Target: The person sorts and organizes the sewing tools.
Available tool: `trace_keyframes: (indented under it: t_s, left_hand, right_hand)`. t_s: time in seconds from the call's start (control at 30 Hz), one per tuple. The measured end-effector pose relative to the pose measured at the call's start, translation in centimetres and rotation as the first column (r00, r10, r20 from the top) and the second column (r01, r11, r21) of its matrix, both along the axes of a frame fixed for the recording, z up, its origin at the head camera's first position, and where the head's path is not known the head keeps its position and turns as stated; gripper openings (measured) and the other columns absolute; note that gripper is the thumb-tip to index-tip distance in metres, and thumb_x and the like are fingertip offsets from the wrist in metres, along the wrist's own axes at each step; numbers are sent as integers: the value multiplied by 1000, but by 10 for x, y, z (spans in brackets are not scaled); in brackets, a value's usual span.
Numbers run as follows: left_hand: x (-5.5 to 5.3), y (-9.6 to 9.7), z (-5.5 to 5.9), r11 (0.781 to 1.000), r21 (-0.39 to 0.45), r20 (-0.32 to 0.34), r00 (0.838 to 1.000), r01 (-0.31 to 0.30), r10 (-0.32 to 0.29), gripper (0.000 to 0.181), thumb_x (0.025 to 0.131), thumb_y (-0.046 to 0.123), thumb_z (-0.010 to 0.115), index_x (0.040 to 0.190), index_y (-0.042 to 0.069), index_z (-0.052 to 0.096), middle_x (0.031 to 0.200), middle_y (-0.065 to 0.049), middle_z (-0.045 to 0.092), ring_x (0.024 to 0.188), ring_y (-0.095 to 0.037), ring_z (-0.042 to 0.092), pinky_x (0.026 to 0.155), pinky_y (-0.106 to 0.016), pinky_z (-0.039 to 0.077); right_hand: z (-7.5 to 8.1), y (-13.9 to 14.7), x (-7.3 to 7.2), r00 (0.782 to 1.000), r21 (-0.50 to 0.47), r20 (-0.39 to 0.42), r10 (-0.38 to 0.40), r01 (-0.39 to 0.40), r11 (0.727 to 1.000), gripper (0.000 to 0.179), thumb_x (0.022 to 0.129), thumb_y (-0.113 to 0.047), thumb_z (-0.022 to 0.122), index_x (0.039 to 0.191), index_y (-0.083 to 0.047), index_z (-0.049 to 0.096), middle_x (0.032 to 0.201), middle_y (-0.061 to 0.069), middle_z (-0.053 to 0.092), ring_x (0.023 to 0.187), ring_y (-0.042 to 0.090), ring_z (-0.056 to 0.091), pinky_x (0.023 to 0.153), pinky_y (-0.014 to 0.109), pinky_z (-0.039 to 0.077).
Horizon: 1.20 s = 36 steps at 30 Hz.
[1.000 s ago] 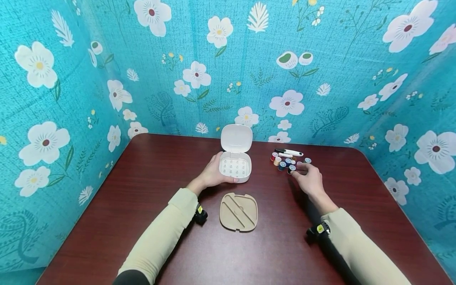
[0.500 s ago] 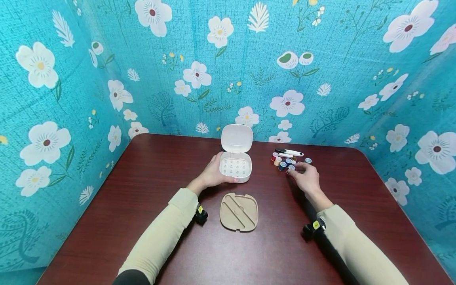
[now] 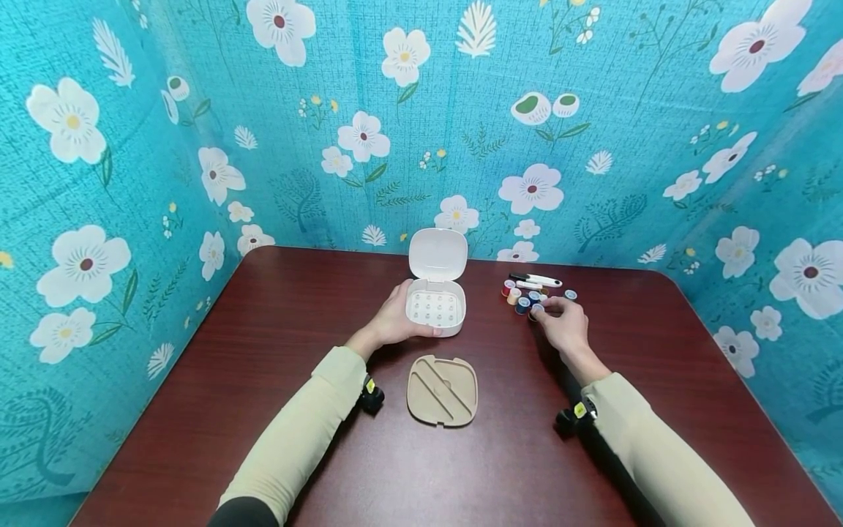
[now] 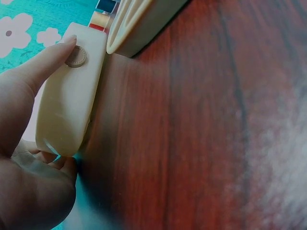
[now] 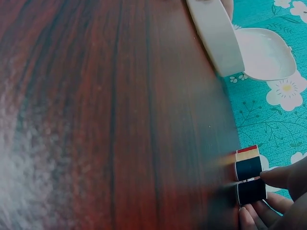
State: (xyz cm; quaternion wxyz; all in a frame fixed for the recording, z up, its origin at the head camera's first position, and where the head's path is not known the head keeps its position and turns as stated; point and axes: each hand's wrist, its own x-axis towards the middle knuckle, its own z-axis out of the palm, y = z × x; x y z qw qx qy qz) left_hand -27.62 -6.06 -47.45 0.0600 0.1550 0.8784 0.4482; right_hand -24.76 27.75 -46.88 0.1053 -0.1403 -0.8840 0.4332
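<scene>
My left hand [image 3: 394, 319] grips the left side of a white sewing box [image 3: 436, 307] whose lid stands raised at the back. Rows of small pegs show on its inner floor. In the left wrist view, the thumb lies over the box's round front button [image 4: 76, 57]. Over to the right, my right hand [image 3: 566, 325] pinches a black thread spool [image 5: 252, 191] between thumb and fingers. That spool stands at the near edge of a cluster, close to a dark blue spool [image 3: 523, 305]. Part of the cluster is hidden behind the fingers.
A beige divided tray [image 3: 442, 391] lies in front of the box. Near the right hand are a red spool [image 3: 508, 288], a cream spool [image 3: 514, 296] and a lone spool [image 3: 570, 295]. A black-and-white pen-like tool [image 3: 536, 280] lies behind them. A floral curtain borders the table.
My right hand has shifted slightly left and its fingers have drawn in on the black spool, which has moved a little. My left hand stays on the box.
</scene>
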Motion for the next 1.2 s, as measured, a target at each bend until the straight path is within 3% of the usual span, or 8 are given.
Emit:
trace_keyframes:
  t_s: [0.23, 0.5, 0.67, 1.2]
  left_hand:
    - [-1, 1, 0, 1000, 4, -7, 1000, 1, -1, 122, 64, 38, 98, 158, 9, 26, 149, -15, 41, 131, -29, 44, 113, -45, 36]
    - [-2, 0, 1, 1000, 11, -10, 1000, 0, 0, 122, 64, 38, 98, 158, 9, 25, 149, -15, 40, 131, -29, 43, 114, -45, 35]
    - [-2, 0, 0, 1000, 25, -11, 1000, 3, -3, 122, 63, 37, 99, 157, 9, 27, 148, -15, 41, 131, -29, 44, 113, -45, 36]
    - [-2, 0, -1, 1000, 13, -17, 1000, 4, -4, 121, 63, 37, 99, 157, 9, 27, 147, -15, 42, 130, -29, 45, 113, -44, 36]
  right_hand:
    - [4, 0, 3, 1000, -25, 8, 28, -28, 999, 28, 99, -20, 67, 118, 1, 70, 116, 22, 70, 108, 30, 58, 85, 34, 42]
    - [11, -4, 6, 995, -156, -16, 101, -103, 982, 30, 100, -16, 67, 122, 5, 69, 113, 21, 67, 81, 3, 60, 68, 14, 49]
    - [15, -12, 8, 991, -217, -16, 134, -134, 967, 32, 100, -14, 66, 124, 7, 66, 118, 23, 65, 78, -3, 62, 74, 16, 53]
    - [19, -24, 7, 979, -330, -60, 193, -201, 922, 35, 101, -13, 66, 126, 11, 64, 119, 23, 63, 84, 0, 68, 90, 29, 56]
